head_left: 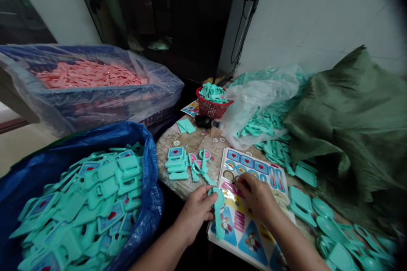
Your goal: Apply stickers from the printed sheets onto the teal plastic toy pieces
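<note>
there is only one view, from the person's head. it looks forward and down over the table (196, 140) and is quite near to it. the left hand (197, 211), gripping a teal piece (218, 217), and the right hand (256, 197) come in at the lower edge. the wall (318, 12) fills the top. the upper right corner is dark.

Bare left hand (196, 211), bare right hand (258, 198); forearms bare

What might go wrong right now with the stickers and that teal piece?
The right hand picks at the sticker sheet: a sticker may tear or crease. The left hand grips the teal piece only near its round head, so it may tilt and take the sticker crooked.
</note>
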### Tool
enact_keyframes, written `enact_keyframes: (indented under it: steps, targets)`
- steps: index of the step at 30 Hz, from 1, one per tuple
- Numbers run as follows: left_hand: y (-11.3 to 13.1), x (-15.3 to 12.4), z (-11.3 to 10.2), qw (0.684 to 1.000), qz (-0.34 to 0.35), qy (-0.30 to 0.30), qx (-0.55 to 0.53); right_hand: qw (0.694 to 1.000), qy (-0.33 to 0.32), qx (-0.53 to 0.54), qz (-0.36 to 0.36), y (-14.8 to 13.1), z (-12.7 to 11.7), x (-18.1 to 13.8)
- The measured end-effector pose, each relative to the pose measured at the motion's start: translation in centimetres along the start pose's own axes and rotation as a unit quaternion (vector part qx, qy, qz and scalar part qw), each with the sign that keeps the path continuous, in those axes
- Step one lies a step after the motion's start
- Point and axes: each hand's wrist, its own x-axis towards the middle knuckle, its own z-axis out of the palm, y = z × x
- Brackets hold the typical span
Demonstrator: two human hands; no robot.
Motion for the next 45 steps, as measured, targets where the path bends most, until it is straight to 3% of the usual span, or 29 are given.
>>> enact_keyframes:
  steps: [15,25,31,39,45]
  targets:
    - [-0.3,0.4,-0.3,1.0,-0.008,-0.008,0.013,0.998,-0.044,0.03,0.028,0.2,0.6,1.2]
    - [-0.1,0.2,0.1,1.0,-0.009,0.007,0.013,0.994,-0.006,0.095,0.056,-1.1,-0.3,0.7]
    - [-0.3,0.1,-0.1,1.0,-0.001,0.003,0.004,0.959,0.013,0.245,0.142,-1.9,-1.4,-2.1]
    - [-0.5,-2.0,0.8,0.992,0.067,-0.035,-0.102,0.898,-0.015,0.402,0.18,-6.0,-0.4,-5.0]
    - [0.3,-3.6,1.6,0.994,0.09,-0.021,-0.065,0.912,0.004,0.375,0.168,-6.4,0.4,-5.9]
